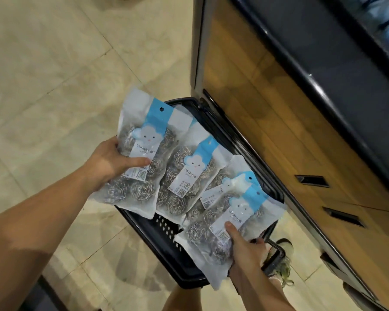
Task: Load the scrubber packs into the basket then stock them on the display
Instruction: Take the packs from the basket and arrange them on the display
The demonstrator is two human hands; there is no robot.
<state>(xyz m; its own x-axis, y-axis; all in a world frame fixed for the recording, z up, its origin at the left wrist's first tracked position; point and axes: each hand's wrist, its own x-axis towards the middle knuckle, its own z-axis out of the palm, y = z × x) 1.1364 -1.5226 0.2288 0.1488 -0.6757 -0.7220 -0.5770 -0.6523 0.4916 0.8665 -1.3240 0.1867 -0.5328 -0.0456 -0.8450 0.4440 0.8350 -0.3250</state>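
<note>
A black plastic basket (166,239) sits on the floor beside a wooden cabinet. My left hand (112,160) grips a clear pack of steel scrubbers (139,158) with a blue cloud label, holding it over the basket's left rim. A second pack (184,182) lies next to it over the basket. My right hand (245,248) grips a third pack (225,223) at its lower edge, thumb on the label, above the basket's near right side. Another pack (225,178) shows partly beneath these.
A wooden cabinet (279,131) with recessed drawer pulls and a dark countertop (312,52) stands to the right of the basket. Beige floor tiles (54,75) spread to the left. My shoe (285,263) is by the basket's handle (276,250) near the cabinet base.
</note>
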